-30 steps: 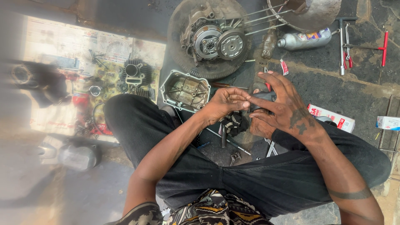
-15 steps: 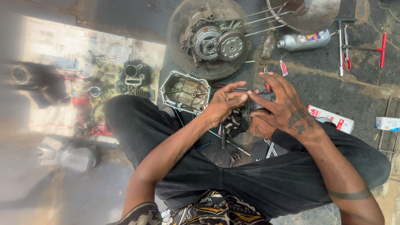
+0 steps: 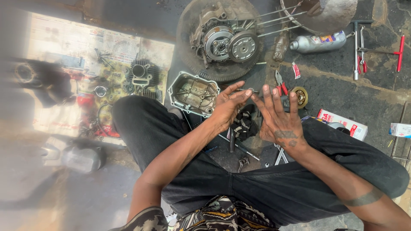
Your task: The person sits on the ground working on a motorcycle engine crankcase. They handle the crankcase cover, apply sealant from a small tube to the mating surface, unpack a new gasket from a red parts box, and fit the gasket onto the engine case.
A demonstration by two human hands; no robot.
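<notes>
From the head camera, looking down, a person sits cross-legged on a dirty floor with engine parts all around. The left hand and the right hand are held up close together over the lap, fingers spread wide, and the fingertips almost meet. Between the tips there seems to be a thin little metal piece, but it is so small that I cannot tell what it is, or if the fingers really pinch it. The engine looks well taken apart: the big engine block lies far from the person in a round pan with its gears showing, and the engine cover lies off, just left of the left hand. A finned cylinder sits on paper at the far left. Putting it back together looks not yet done. A silver bottle and red-handled tools lie far right. The left edge is blurry, so the dark things there are hard to make out. The hands hide what lies under them.
</notes>
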